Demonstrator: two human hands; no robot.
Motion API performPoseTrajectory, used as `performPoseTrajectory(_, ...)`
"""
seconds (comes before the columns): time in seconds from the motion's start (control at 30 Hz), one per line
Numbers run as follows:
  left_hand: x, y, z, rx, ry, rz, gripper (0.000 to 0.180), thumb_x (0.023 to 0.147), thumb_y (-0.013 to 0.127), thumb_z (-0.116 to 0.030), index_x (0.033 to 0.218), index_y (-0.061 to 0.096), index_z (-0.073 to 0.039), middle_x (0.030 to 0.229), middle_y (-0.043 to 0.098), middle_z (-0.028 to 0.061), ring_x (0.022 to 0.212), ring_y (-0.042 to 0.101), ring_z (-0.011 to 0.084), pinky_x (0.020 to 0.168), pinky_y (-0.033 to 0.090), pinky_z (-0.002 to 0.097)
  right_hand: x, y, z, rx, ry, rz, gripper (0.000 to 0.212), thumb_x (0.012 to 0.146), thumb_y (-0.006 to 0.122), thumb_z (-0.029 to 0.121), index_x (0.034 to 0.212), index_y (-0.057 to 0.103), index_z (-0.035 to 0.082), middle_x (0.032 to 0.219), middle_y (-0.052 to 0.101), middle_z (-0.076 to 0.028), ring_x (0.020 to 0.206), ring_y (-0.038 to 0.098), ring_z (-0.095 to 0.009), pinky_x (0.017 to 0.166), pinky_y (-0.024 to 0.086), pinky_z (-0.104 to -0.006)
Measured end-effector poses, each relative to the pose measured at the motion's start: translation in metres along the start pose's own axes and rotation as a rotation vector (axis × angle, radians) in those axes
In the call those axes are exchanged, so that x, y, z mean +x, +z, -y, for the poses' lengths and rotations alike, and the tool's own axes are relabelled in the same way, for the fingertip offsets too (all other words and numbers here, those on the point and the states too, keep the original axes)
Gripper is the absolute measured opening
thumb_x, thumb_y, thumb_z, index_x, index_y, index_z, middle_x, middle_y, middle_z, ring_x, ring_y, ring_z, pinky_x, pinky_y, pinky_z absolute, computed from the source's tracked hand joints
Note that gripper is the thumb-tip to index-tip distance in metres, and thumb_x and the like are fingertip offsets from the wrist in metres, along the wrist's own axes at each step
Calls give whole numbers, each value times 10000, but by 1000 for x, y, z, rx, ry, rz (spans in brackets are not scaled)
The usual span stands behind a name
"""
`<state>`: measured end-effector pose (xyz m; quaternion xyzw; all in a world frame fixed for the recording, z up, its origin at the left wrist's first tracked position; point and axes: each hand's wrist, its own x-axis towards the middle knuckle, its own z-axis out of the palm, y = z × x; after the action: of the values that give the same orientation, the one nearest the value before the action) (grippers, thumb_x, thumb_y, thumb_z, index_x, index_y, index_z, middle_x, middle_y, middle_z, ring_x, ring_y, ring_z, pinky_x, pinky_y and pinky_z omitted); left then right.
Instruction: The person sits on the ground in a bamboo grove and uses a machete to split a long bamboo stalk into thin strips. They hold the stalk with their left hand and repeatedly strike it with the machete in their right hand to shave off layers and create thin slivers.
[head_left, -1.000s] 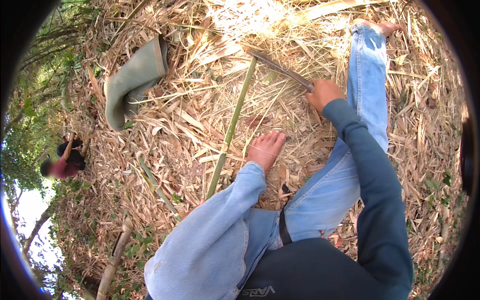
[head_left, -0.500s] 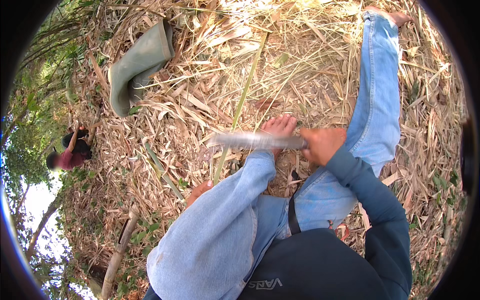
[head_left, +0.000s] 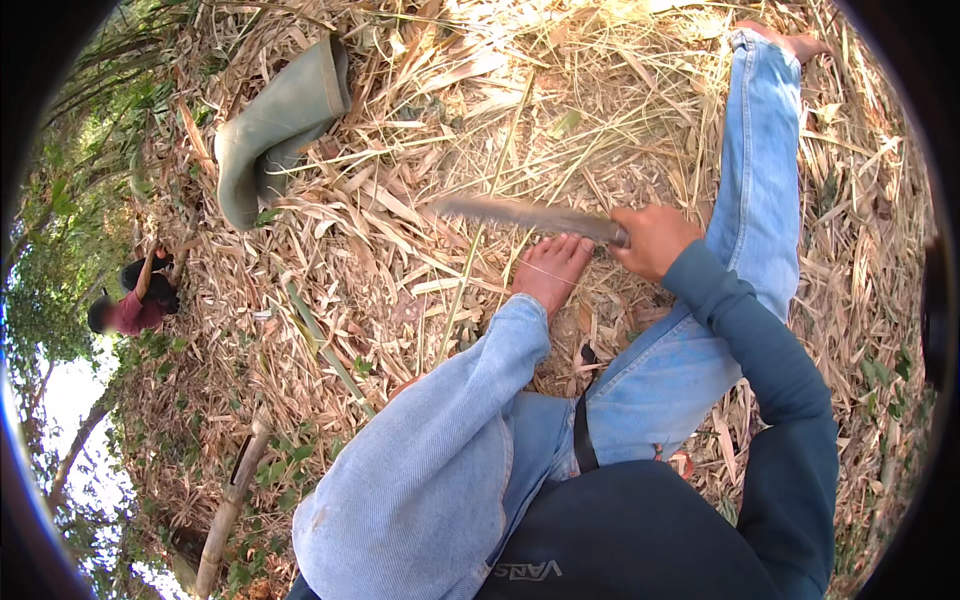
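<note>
My right hand (head_left: 657, 242) is closed round the handle of a machete. Its long blade (head_left: 530, 215), slightly blurred, points left, just beyond the toes of my bare foot (head_left: 552, 270). Beneath the blade runs a thin green-yellow bamboo strip (head_left: 468, 268), stretching from the litter ahead back toward my bent knee. Only a sliver of my left hand (head_left: 402, 386) shows past the jeans at that knee, near the strip's close end. Its fingers are hidden, so its grip cannot be made out.
Rubber boots (head_left: 285, 115) lie at the far left. A green bamboo piece (head_left: 328, 345) rests left of my knee, with a thicker pole (head_left: 232, 505) lower left. Another person (head_left: 140, 300) is at the left edge. Dry leaves and pale shavings (head_left: 610, 120) cover the ground.
My right hand and the machete have moved away from me, the blade passing from over my foot to beyond its toes. My left hand has slipped mostly behind the knee.
</note>
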<state>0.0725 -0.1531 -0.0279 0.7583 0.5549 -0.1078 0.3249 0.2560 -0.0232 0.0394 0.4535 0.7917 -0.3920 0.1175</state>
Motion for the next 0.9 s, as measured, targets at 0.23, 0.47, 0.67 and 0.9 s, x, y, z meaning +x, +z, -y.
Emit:
performPoseTrajectory(0.23, 5, -2, -1, -32, 37, -29, 441, 941, 476, -147, 1375, 403, -124, 1420, 488, 154, 1312, 473, 347, 1073, 383, 469, 43, 2, -45, 58, 228, -178, 228, 804, 682, 226, 928, 640, 40, 766, 674, -204, 723, 671, -377, 736, 535, -494)
performPoseTrajectory(0.47, 4, 8, 0, 8, 65, -105, 387, 954, 455, -143, 1340, 440, -128, 1427, 490, 132, 1301, 489, 323, 1070, 391, 454, 44, -3, -51, 29, 275, -136, 225, 833, 647, 258, 933, 657, 56, 809, 681, -191, 786, 673, -367, 761, 531, -476)
performPoseTrajectory(0.67, -2, 1, 4, 4, 14, -51, 439, 938, 484, -191, 1367, 419, -133, 1458, 453, 140, 1320, 471, 317, 1088, 372, 455, -6, -4, 34, -72, 36, 116, 300, 779, 680, 263, 1029, 655, 100, 815, 690, -193, 790, 694, -354, 707, 557, -484)
performPoseTrajectory(0.9, 1, -12, -7, 60, -28, -76, 411, 971, 436, -270, 1367, 471, -165, 1391, 527, 68, 1293, 492, 275, 1081, 387, 446, -12, 17, 20, 0, 47, -26, 314, 756, 721, 271, 1008, 625, 111, 746, 682, -178, 712, 695, -343, 654, 556, -476)
